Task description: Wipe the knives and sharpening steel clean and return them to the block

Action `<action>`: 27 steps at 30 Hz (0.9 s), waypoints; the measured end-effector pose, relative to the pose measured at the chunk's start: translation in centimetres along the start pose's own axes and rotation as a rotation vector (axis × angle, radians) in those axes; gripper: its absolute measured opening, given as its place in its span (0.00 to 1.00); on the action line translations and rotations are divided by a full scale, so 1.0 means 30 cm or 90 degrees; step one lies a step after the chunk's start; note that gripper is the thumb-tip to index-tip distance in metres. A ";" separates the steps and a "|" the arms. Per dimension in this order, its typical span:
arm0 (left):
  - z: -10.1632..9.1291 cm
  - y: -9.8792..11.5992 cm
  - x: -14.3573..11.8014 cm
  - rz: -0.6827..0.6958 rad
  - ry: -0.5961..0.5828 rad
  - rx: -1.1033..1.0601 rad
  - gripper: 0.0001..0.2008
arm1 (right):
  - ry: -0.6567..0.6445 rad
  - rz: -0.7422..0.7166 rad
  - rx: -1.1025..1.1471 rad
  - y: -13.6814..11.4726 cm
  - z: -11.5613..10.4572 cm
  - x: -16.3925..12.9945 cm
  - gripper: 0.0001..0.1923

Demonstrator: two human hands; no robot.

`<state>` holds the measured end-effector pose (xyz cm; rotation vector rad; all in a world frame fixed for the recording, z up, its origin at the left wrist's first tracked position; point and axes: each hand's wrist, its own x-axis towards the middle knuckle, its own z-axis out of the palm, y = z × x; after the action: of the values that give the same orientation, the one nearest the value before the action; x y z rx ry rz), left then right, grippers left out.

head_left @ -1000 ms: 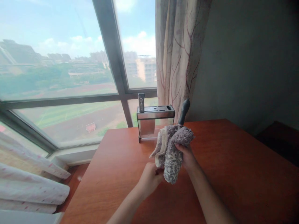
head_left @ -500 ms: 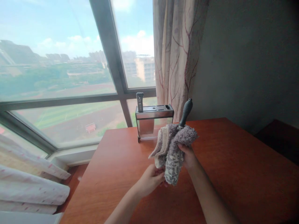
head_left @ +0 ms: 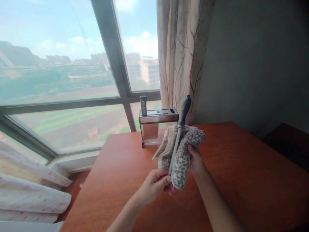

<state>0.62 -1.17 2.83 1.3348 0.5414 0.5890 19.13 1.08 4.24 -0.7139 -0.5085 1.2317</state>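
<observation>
A sharpening steel [head_left: 175, 149] with a dark grey ribbed handle slants over a fluffy grey and cream towel [head_left: 187, 151], handle end up. My left hand [head_left: 154, 185] is closed at the lower end, thumb and fingers pinching the rod's tip. On the other side my right hand [head_left: 196, 161] is wrapped round the towel, its thumb on the near face and the other fingers mostly hidden behind. The towel's folded layers lie on both sides of the bare rod. Both hands are above the wooden table [head_left: 116, 167].
Behind the towel stands a knife block [head_left: 158, 120] with see-through sides and a slotted top. One grey handle [head_left: 143, 105] sticks up from its left end. A window [head_left: 62, 103] and a long curtain [head_left: 183, 54] border the table's far side.
The rod, earlier mostly covered by the towel, now lies exposed along it. Its handle has shifted left and slightly up. My left hand has stayed near the lower end.
</observation>
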 end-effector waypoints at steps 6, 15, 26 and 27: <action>-0.016 -0.004 -0.001 -0.009 0.019 0.006 0.19 | 0.082 -0.008 0.094 -0.031 0.010 0.008 0.21; -0.011 -0.008 0.002 -0.036 0.001 0.019 0.19 | 0.051 -0.044 0.083 -0.055 0.014 0.011 0.22; -0.011 0.005 -0.001 0.013 0.066 0.036 0.20 | 0.011 0.040 0.064 -0.006 0.049 -0.009 0.20; -0.011 0.009 -0.003 0.016 0.068 0.036 0.20 | 0.005 0.027 0.046 -0.006 0.048 -0.009 0.19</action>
<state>0.30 -0.96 3.04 1.3710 0.6336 0.6726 18.17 1.11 5.36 -0.6712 -0.4426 1.2795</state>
